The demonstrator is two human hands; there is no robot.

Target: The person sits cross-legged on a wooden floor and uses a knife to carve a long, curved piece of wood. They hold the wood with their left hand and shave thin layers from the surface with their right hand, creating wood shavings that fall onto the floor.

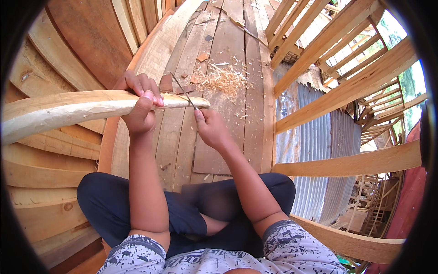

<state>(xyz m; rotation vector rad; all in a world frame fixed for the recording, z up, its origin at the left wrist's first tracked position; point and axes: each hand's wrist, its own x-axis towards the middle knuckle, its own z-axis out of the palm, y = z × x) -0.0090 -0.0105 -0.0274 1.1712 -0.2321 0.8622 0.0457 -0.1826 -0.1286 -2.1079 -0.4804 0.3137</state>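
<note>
A long peeled wooden pole (pixel 82 109) reaches in from the left edge, and its pale, shaved tip ends near the middle of the view. My left hand (pixel 140 100) is wrapped round it a little short of that tip, with the thumb on the near side. In my right hand (pixel 212 129) is a knife, its thin dark blade (pixel 183 89) lying across the pole near the tip and pointing away to the upper left. The knife's handle is hidden inside my fist.
Curled wood shavings (pixel 223 81) and small offcuts (pixel 202 57) lie on the plank floor (pixel 228 150) beyond my hands. Overlapping boards (pixel 86 41) rise on the left. Wooden rails (pixel 346 162) stand on the right, with corrugated metal sheets (pixel 315 141) outside them. My legs are folded below.
</note>
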